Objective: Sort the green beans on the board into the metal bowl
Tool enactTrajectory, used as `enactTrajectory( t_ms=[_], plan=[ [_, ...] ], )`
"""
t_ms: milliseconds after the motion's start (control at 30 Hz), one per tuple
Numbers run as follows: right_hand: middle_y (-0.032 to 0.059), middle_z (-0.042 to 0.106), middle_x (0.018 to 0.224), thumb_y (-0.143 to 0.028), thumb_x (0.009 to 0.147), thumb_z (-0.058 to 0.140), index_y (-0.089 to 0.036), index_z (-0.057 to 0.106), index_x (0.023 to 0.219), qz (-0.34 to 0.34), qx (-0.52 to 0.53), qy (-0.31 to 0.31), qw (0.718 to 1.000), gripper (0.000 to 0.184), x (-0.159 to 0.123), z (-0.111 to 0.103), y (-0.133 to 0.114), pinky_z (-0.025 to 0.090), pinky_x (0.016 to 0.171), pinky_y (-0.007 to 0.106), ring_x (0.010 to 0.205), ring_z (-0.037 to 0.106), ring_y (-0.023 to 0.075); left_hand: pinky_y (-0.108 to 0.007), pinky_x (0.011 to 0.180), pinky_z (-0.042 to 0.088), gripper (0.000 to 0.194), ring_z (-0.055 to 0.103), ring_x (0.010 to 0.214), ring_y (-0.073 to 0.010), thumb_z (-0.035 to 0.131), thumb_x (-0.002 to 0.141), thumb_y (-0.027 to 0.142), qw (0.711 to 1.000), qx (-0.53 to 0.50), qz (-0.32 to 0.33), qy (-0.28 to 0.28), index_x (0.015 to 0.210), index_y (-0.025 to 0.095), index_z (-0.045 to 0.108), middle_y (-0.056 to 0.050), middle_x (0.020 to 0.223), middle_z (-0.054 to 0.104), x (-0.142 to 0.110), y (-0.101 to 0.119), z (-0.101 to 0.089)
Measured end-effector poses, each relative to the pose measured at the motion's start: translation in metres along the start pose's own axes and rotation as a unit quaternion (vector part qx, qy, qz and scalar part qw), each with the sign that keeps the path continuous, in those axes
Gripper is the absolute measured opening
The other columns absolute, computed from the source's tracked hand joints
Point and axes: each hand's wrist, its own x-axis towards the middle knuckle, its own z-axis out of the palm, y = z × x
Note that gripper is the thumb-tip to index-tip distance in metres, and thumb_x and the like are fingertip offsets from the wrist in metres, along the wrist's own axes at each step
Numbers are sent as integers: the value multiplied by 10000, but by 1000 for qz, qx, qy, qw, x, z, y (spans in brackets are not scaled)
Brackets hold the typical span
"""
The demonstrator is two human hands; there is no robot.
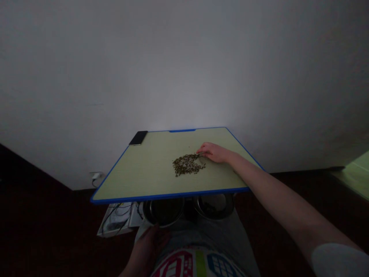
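A loose patch of small brown-green seeds or grains (187,164) lies on the pale tabletop (144,173). At its right edge, my right hand (211,151) reaches in with the fingers bent down and pressed together at the tips. Whatever they pinch is too small to name. Low in the view, my left hand (148,242) is in shadow by the near rim of a round metal bowl (178,217). Its fingers are too dim to read, and I cannot tell whether they grip the bowl. A second metal bowl (229,209) sits to the right, dark pieces inside.
A black phone (138,137) lies at the table's far left corner. The table has a blue edge (170,196) and stands against a plain wall (184,69). Below left are a white box with cables (115,219) and a plug (96,176) in a wall socket.
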Motion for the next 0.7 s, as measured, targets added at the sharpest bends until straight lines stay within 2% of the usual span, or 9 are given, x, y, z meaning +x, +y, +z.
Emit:
enactTrajectory(
  t_ms=[100,200,500,700],
  plan=[
    [101,637,1048,-115,884,551,-197,699,1169,7,-9,-3,1000,331,-7,-4,-2,450,900,342,976,583,202,-345,729,625,68,762,682,-222,633,852,142,1000,2,18,-7,875,158,571,-96,718,749,0,0,1],
    [106,639,1030,-111,883,545,-186,696,1178,29,-27,-8,999,340,-15,-8,-7,452,894,344,962,591,209,-335,705,624,102,762,681,-222,648,835,123,999,-3,29,-16,847,175,561,-83,721,744,1,0,2],
    [137,661,1015,-126,883,533,-133,688,1183,133,-53,31,989,338,-43,-8,-20,465,863,339,919,609,222,-314,799,597,190,737,710,-188,649,794,44,998,-46,43,-15,750,212,571,-9,706,731,-9,5,7],
    [134,691,1059,-167,895,518,-141,680,1194,184,-75,15,980,341,-49,-8,-23,458,907,332,989,619,228,-292,784,606,159,733,749,-162,598,828,25,998,-49,41,-18,825,183,620,-37,810,759,-16,9,8]
  ],
)
